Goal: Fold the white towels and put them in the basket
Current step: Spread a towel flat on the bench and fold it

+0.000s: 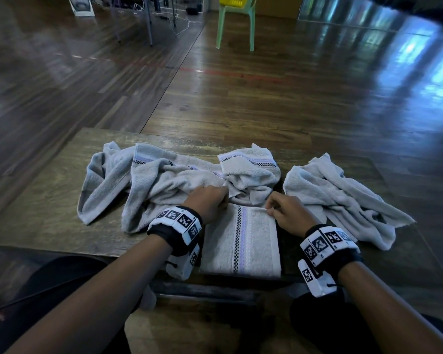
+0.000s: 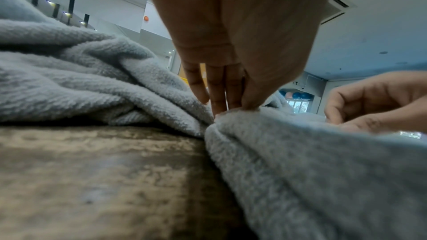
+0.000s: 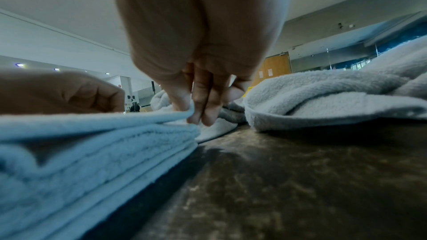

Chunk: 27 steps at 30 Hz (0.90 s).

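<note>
Head view: left hand (image 1: 210,200) and right hand (image 1: 288,213) each pinch a far corner of the folded towel (image 1: 241,241), soft, limp and light, best held by its corners.

Folded towel (image 1: 241,241) lies at the near edge of the table (image 1: 49,200), centre. Behind it and to its left, a heap of unfolded towels (image 1: 164,180). Right of it, a separate crumpled towel (image 1: 338,195). Beyond the table, a chair (image 1: 237,20) bearing a basket (image 1: 234,0).

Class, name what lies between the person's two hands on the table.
Head view: between the left hand and right hand lies the far edge of the folded towel, both hands pinching it.
</note>
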{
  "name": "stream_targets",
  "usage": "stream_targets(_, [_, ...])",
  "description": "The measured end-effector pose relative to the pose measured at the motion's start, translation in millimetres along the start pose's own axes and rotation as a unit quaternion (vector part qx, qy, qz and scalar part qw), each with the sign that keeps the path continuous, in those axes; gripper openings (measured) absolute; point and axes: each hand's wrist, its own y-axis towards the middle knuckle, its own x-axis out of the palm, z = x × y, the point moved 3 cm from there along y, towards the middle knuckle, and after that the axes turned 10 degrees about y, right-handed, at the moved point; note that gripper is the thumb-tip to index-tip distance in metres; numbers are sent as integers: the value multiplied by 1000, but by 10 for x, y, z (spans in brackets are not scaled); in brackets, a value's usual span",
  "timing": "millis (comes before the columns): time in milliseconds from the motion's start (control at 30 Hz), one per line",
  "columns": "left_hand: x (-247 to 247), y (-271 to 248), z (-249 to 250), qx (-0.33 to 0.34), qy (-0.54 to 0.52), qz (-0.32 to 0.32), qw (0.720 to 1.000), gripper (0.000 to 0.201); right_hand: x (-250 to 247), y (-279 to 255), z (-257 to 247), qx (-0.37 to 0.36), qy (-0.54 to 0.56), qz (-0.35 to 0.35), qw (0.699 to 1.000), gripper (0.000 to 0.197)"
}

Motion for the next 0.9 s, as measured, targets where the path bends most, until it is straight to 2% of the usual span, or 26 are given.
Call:
stream_targets(133, [19,24,20,-18,14,3,1000,9,-11,-6,-32,8,-18,20,1000,11])
stream_targets(233, [50,29,36,-26,45,6,999,12,26,-12,-81,-17,-87,33,996,6])
stream_targets(367, [86,-63,30,-45,70,26,996,15,123,-63,-133,-67,-210,63,973,19])
stream_targets(433, [81,-173,76,-38,81,49,995,20,145,-120,-199,-69,-254,81,961,21])
stream_targets(500, [112,-310,178,-16,67,52,996,24,191,-193,-252,-61,-285,70,954,20])
stream_targets(600, [196,-496,382,-6,19,32,999,38,308,-326,-266,-30,-271,41,961,31])
stream_targets(700, [325,-538,493,-32,-10,-17,999,49,456,-430,-276,0,-242,36,970,55])
stream_targets(800, [426,-490,469,-73,-30,-34,996,52,563,-464,-242,42,-213,21,976,77])
stream_targets(900, [493,-447,444,-89,-19,-40,995,54,636,-483,-188,86,-199,14,976,67])
